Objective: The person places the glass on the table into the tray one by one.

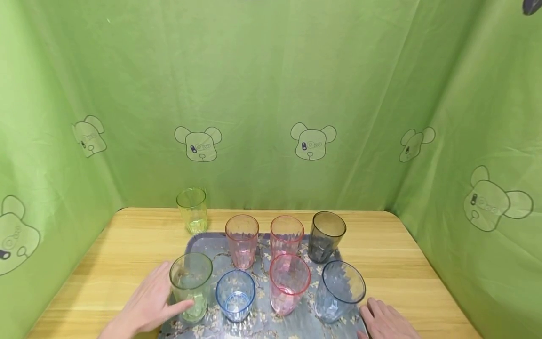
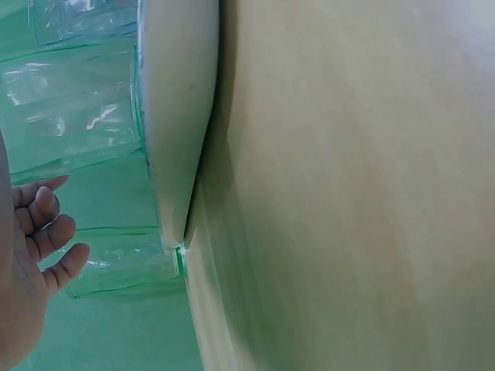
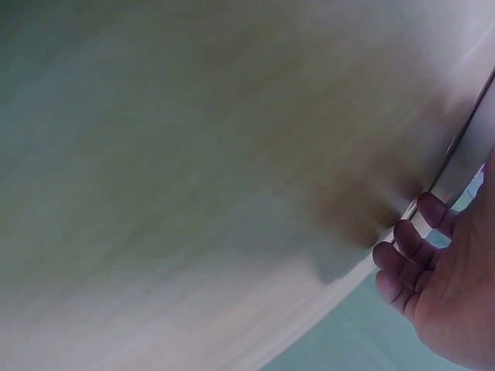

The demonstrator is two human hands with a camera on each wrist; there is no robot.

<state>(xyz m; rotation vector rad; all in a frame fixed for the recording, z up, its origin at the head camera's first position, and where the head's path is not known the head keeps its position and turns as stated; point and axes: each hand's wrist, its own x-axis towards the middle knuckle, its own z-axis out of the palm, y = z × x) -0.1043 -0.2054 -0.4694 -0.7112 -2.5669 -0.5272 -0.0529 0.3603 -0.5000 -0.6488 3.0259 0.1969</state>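
In the head view, my left hand (image 1: 150, 301) is beside a tall green glass (image 1: 195, 294) on the tray's left side, its thumb stretched across the front of the glass. The left wrist view shows its fingers (image 2: 58, 236) loosely bent next to the clear side of the green glass (image 2: 73, 112), not wrapped round it. My right hand (image 1: 387, 320) lies at the right edge of the patterned tray (image 1: 262, 325), near a grey-blue glass (image 1: 338, 296). Its fingers (image 3: 414, 247) are loosely bent by the tray's side, holding nothing visible.
Upright on the tray stand a short blue glass (image 1: 235, 296), three pink glasses (image 1: 289, 285) and a smoky dark glass (image 1: 325, 238). A yellow-green glass (image 1: 194, 212) stands on the wooden table (image 1: 406, 263) behind the tray's left corner. Green curtains (image 1: 262, 84) enclose the table.
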